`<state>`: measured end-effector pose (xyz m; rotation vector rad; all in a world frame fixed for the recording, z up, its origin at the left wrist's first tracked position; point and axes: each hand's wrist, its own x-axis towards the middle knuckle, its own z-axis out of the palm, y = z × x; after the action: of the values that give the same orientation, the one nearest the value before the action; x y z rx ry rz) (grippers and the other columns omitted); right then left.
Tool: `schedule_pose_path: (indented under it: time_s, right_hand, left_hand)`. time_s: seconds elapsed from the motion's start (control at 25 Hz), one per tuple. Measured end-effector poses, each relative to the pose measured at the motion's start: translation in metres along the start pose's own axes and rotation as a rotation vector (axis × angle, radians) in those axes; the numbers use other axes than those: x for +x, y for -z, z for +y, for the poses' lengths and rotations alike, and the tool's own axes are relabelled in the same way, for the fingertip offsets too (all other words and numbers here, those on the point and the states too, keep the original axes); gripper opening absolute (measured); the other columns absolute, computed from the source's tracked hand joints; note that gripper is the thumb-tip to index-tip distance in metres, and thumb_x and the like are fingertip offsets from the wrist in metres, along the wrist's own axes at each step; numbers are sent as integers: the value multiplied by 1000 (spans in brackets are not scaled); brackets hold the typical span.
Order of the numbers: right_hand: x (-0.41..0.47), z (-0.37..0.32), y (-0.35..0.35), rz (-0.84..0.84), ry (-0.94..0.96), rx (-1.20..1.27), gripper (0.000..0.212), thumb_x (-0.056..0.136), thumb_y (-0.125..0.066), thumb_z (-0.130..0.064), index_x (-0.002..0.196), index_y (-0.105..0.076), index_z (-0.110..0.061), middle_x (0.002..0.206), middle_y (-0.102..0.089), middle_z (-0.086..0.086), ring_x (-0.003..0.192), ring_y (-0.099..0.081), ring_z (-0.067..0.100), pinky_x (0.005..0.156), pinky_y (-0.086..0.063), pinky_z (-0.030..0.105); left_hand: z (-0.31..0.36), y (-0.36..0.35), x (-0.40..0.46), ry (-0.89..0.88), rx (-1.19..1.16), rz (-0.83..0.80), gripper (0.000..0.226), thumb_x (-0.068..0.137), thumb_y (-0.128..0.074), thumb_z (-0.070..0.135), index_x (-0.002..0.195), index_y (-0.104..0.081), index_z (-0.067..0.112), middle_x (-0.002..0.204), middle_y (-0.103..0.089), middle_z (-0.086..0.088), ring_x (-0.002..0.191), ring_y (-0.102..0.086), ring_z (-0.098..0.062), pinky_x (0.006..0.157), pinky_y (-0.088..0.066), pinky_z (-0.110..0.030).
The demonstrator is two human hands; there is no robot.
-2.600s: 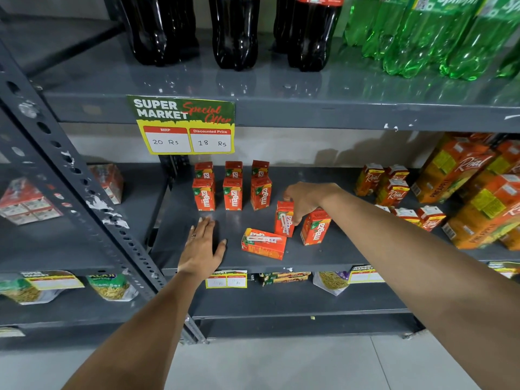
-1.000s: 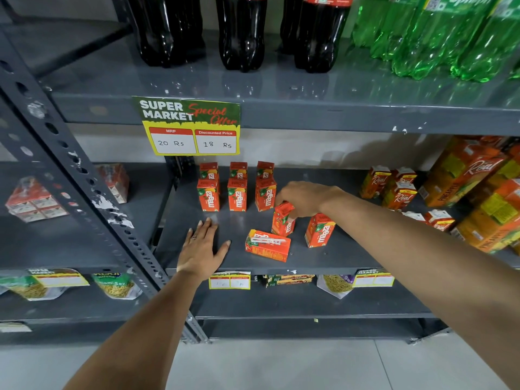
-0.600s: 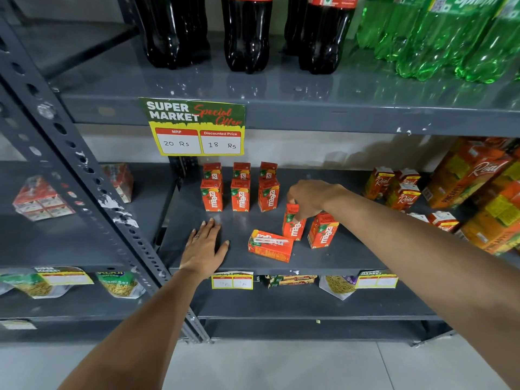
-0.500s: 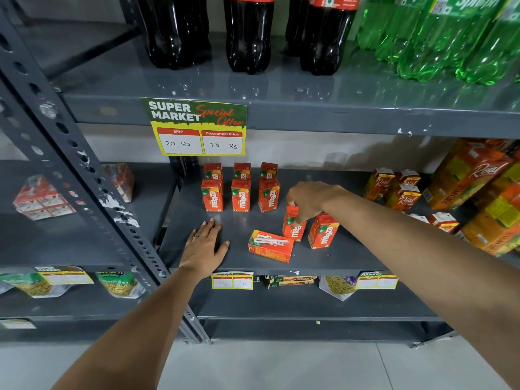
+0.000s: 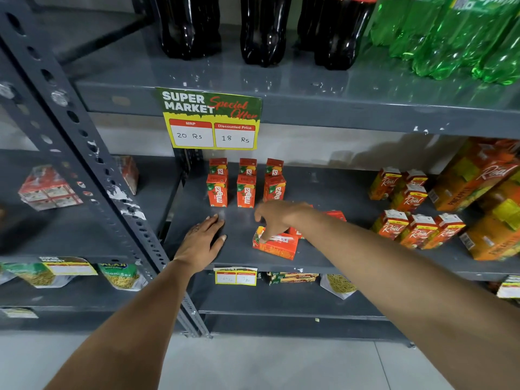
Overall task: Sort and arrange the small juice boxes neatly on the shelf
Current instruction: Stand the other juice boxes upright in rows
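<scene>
Reaching down, our right hand [image 5: 277,216] touches fingertips, loosely spread and gripping nothing, to the tipped box [image 5: 277,244] lying flat near the shelf [image 5: 332,192] front. Our left hand [image 5: 201,243] rests flat, fingers open. Six boxes [image 5: 246,184] stand behind.

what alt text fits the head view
A person's right hand reaches to a Maaza juice box lying flat on a grey shelf, left hand flat on the shelf. Six Maaza boxes stand in rows behind.
</scene>
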<state>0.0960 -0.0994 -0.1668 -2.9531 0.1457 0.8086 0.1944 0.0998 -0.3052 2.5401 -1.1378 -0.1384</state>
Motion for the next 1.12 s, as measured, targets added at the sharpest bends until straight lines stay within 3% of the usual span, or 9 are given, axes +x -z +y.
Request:
schedule_pose_path:
  time_s: [0.2,0.4,0.52,0.64,0.88,1.04,1.12]
  right_hand:
    - [10,-8,-18,-28,-61,26,78,76,-80,-43,141,-48,-14,138,-54,9,119,-56,31,92,-51,38]
    - [3,4,12,68,-62,90,47,74,-80,-35,109,-63,-7,110,-67,11,94,-67,27,70,-54,31]
    - [-4,8,30,150,-89,137,45,75,-78,-37,106,-65,-6,104,-68,8,92,-66,26,68,-53,30]
    - [-11,2,35,251,-101,156,35,80,-74,-38,94,-61,-9,93,-60,4,88,-60,23,54,-39,23]
    - [-7,-8,20,346,-177,236,36,80,-75,-34,68,-45,-17,82,-56,1,78,-56,20,62,-40,27]
    - [-2,-7,11,316,-191,248,44,82,-72,-44,64,-38,-21,75,-49,-1,80,-57,22,67,-39,29]
    - [0,-2,15,265,-161,200,46,79,-72,-53,72,-45,-17,79,-51,-1,85,-57,24,70,-40,30]
  left_hand:
    - [-1,-1,0,21,-21,-1,55,99,-39,42,148,-28,20,158,-21,2,146,-14,-16,119,-12,-35]
    - [-1,0,-1,24,-40,25,55,98,-41,42,148,-30,21,158,-23,1,145,-17,-17,118,-12,-33]
    - [1,1,-2,20,-46,39,54,98,-41,41,148,-31,20,158,-24,1,145,-17,-18,117,-12,-32]
    - [1,1,-2,18,-51,38,54,98,-41,41,147,-32,21,157,-24,1,145,-18,-18,117,-13,-33]
    - [0,1,0,31,-23,6,55,99,-38,42,148,-28,22,159,-20,2,146,-15,-16,117,-10,-33]
    - [0,1,0,26,-30,13,54,99,-40,41,148,-31,20,158,-22,0,146,-16,-17,118,-12,-35]
    - [0,0,-1,20,-40,16,54,98,-41,40,147,-32,19,158,-23,-1,146,-16,-17,119,-13,-36]
